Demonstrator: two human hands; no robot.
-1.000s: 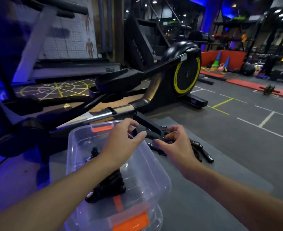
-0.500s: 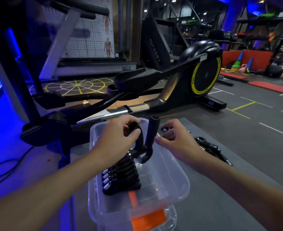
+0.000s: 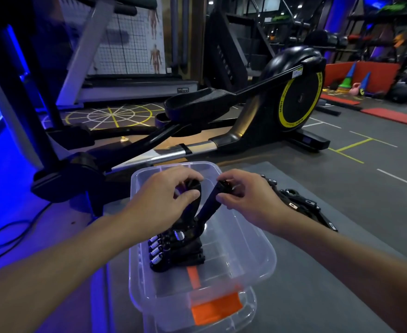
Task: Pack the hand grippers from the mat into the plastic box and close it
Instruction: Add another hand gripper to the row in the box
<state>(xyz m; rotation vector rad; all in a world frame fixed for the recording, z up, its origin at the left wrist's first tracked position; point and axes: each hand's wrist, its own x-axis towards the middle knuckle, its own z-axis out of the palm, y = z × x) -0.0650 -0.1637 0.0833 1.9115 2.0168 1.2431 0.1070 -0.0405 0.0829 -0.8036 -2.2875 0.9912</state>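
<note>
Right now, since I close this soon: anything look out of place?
One thing: the plastic box seems to sit on what looks like its lid, orange latch beneath. The hand grippers inside lie in a tidy row.

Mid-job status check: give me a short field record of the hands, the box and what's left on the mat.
left hand: grips one handle of a black hand gripper
right hand: pinches its other handle near the top
held gripper position: over the clear plastic box, spring end down
in box: stack of black grippers with metal springs
on grey mat: loose black grippers, right of the box
lid: not on the box
</note>
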